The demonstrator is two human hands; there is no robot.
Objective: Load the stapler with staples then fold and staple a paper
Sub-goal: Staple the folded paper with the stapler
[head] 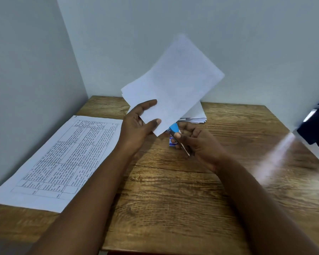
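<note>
My left hand [138, 124] holds a folded white paper [173, 83] up above the wooden table [173, 199], thumb and fingers pinching its lower edge. My right hand [197, 142] grips a small stapler [175, 134] with a blue tip and a metal body. The stapler's blue end touches the paper's lower corner. Below the stapler a small blue and white staple box [172, 143] lies on the table, partly hidden by the stapler and my fingers.
A printed sheet with a table of text [63, 159] lies flat at the left, over the table's left edge. A stack of white papers [195, 115] rests at the back behind the held paper. Walls close the left and back. Dark fabric [315, 126] shows at the right edge.
</note>
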